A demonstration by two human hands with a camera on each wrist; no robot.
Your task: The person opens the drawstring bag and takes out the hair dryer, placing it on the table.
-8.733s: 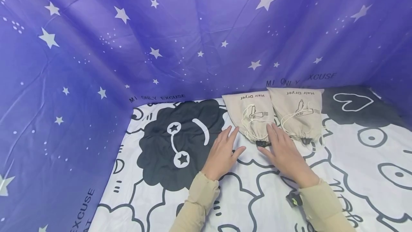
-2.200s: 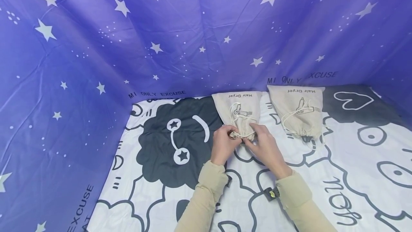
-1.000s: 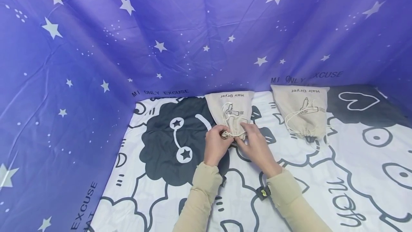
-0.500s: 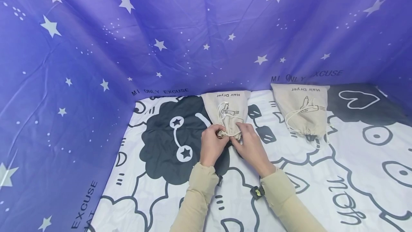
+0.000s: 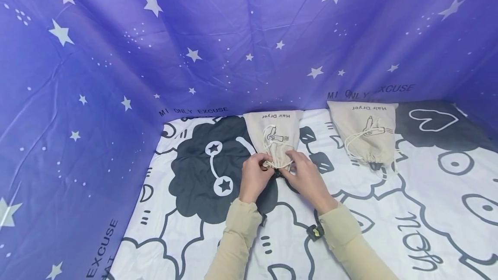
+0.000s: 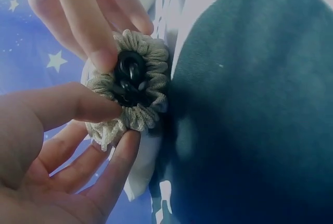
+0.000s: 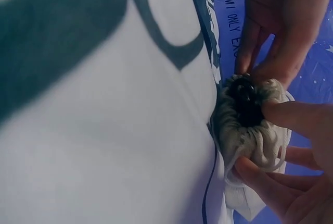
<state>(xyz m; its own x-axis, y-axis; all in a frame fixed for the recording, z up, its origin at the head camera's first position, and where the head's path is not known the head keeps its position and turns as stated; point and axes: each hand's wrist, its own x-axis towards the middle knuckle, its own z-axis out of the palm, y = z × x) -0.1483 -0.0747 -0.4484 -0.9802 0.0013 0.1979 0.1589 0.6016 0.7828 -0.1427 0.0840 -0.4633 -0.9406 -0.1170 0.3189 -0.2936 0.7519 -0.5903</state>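
- The bag (image 5: 273, 133) is laid on the sheet (image 5: 179, 237), near the curtain (image 5: 233, 25).
- Its gathered mouth (image 6: 156, 70) is pinched on one side between thumb and fingers of the left hand (image 5: 254, 178).
- The other side is pinched likewise by the right hand (image 5: 309, 180).
- A black looped thing (image 6: 131, 70) is seen inside the mouth.
- A second bag (image 5: 367, 137) is seen well apart, to the right.

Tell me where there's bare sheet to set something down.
Bare sheet lies between the left bag and right bag, from left bag to curtain, and right of the right sleeve. Crowded: the left bag's mouth, gripped by left hand and right hand.
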